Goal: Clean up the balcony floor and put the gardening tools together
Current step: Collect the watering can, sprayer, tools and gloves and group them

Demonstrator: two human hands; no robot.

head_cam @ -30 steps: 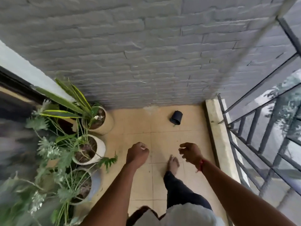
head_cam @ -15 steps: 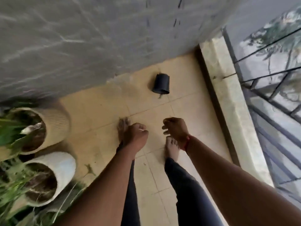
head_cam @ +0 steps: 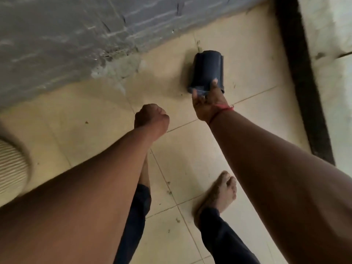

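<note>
Black plastic nursery pot [head_cam: 206, 69] is tipped on its side on the beige tiled floor [head_cam: 95, 115], mouth end toward the person, base end toward the grey painted brick wall [head_cam: 76, 35] just behind the pot. Right hand [head_cam: 207, 103], the one with a red thread round the wrist, is down at the pot's rim. Its thumb [head_cam: 215, 82] lies on the outer wall and the other fingers are at the mouth edge. It's blurry, so I honestly can't tell if the pinch has closed or it's only touching. Left hand [head_cam: 151, 117] is balled into a fist with nothing in it, on the near side of the pot and not touching it. My take on doing this bit well: a thin pot like that probably flexes, so pinch the rim with thumb outside and fingers inside rather than squeezing the body. Turn the mouth upward as it lifts, because any leftover soil would likely spill. There are already dark soil crumbs [head_cam: 168, 191] scattered on the tiles on the near side of the pot. Open up that left hand to steady the base if it feels wobbly. I'd guess the job is barely started, with the sweeping to come once the pot is off the floor.
</note>
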